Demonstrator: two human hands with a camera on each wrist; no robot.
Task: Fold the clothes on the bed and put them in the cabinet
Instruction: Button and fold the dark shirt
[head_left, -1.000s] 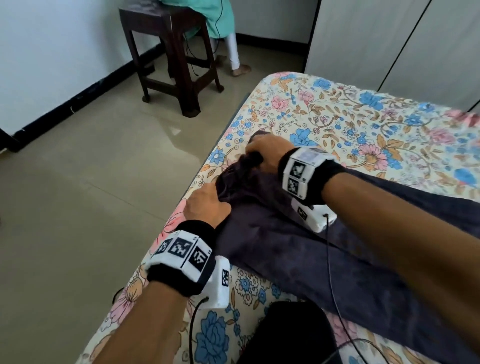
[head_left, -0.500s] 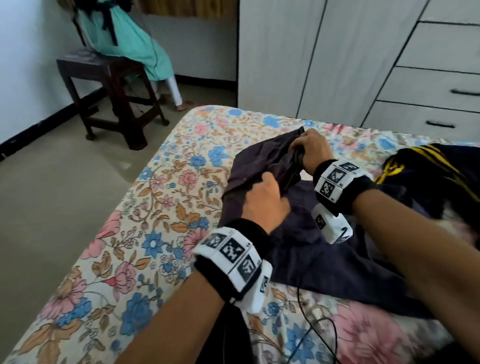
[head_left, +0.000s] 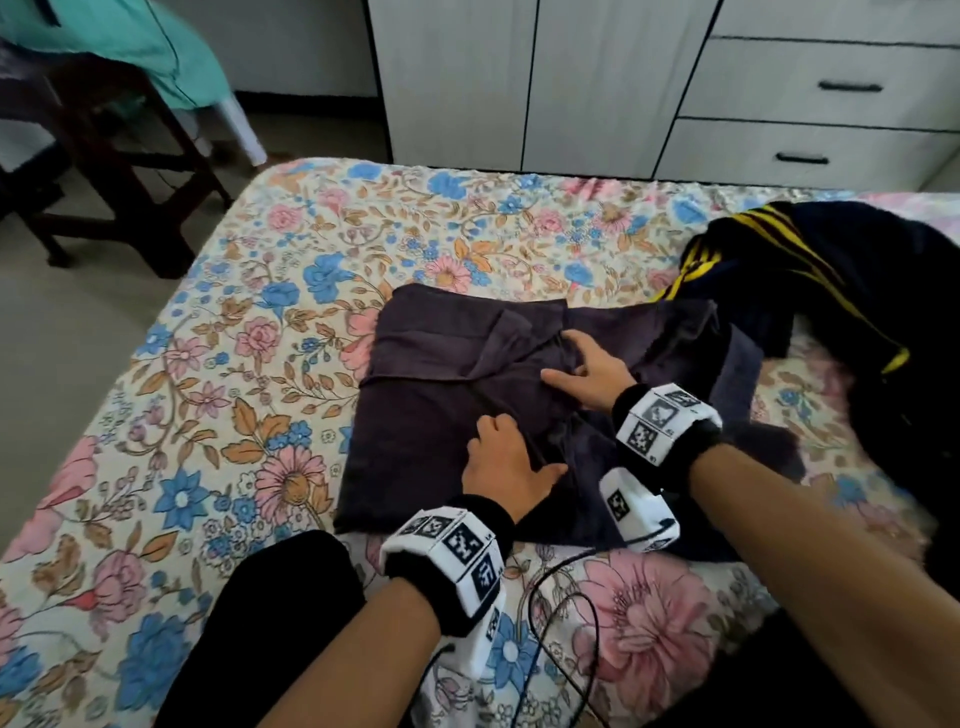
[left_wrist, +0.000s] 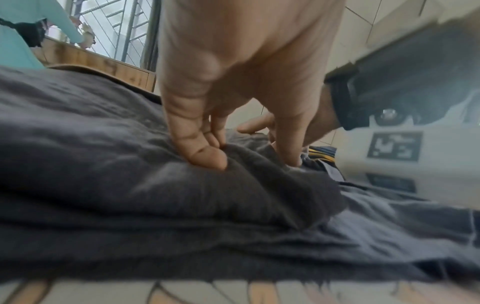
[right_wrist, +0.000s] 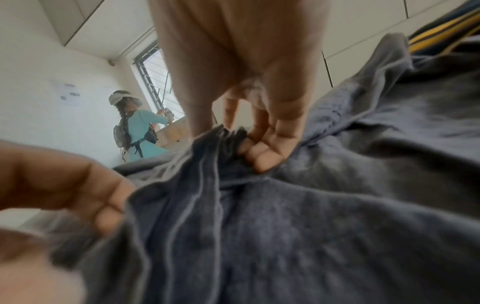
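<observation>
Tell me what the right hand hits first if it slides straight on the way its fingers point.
The right hand points up-left across the dark grey garment; it would likely meet the raised fold first, then floral bedsheet.

Bedsheet (head_left: 291, 291) left free; striped garment (head_left: 810, 291) blocks right.
</observation>
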